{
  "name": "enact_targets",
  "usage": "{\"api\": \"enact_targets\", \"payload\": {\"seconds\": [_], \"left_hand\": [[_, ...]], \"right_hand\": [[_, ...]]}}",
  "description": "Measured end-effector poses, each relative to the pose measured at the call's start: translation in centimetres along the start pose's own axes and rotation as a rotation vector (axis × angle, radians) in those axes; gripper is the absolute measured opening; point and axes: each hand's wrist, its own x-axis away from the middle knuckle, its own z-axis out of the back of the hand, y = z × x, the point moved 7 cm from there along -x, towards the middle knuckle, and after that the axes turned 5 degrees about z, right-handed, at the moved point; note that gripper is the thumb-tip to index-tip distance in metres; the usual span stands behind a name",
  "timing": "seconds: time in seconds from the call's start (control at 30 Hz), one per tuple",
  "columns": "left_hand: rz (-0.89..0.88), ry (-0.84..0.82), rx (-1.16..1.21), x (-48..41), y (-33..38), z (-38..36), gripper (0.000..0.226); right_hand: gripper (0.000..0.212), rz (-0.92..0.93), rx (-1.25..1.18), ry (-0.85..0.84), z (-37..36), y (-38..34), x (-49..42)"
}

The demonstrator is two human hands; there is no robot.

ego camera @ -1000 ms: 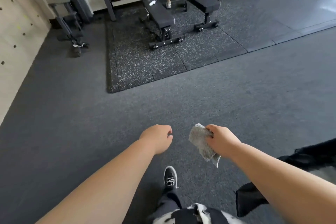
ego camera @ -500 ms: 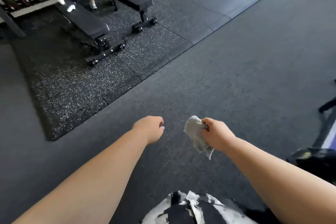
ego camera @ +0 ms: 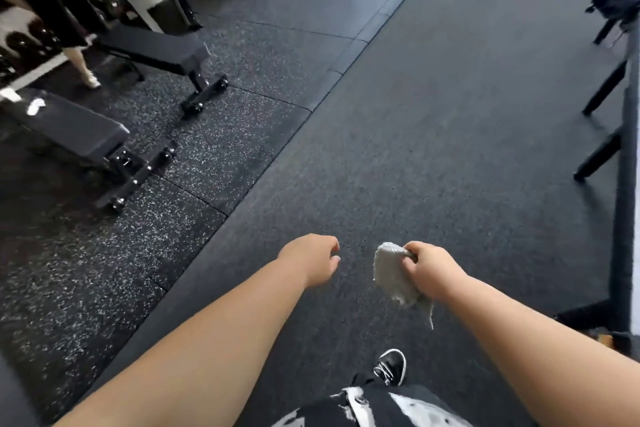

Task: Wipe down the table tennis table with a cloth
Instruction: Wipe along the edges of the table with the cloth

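Cloth in hand on the gym floor, wiping not yet begun.
Our right hand (ego camera: 433, 270) clamps the bunched grey cloth (ego camera: 391, 274), carried ready; our left hand (ego camera: 311, 258) curls loosely, empty. Beyond it stands a weight bench (ego camera: 152, 48). The dark frame (ego camera: 623, 184) on the right may be the table.

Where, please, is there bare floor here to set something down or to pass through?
The plain dark floor strip ahead is bare, bordered left by the speckled mat and right by black frame legs. The mat's left part is crowded: the near weight bench, the far weight bench and a standing person.
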Motion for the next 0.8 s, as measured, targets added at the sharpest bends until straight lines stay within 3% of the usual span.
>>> {"api": "enact_targets", "payload": {"seconds": [0.3, 0.57, 0.8], "left_hand": [[-0.135, 0.029, -0.062, -13.2, 8.2, 9.0, 0.033], [-0.322, -0.027, -0.173, -25.1, 17.2, 14.1, 0.035], [-0.581, -0.028, -0.323, -36.3, 29.4, 19.3, 0.034]], "right_hand": [[0.019, -0.080, 0.028, 0.024, 10.4, 4.5, -10.0], [0.014, -0.290, -0.055, 0.131, 18.1, 11.6, -13.7], [0.003, -0.561, -0.202, 0.275, 25.2, 17.9, -16.7]]}}
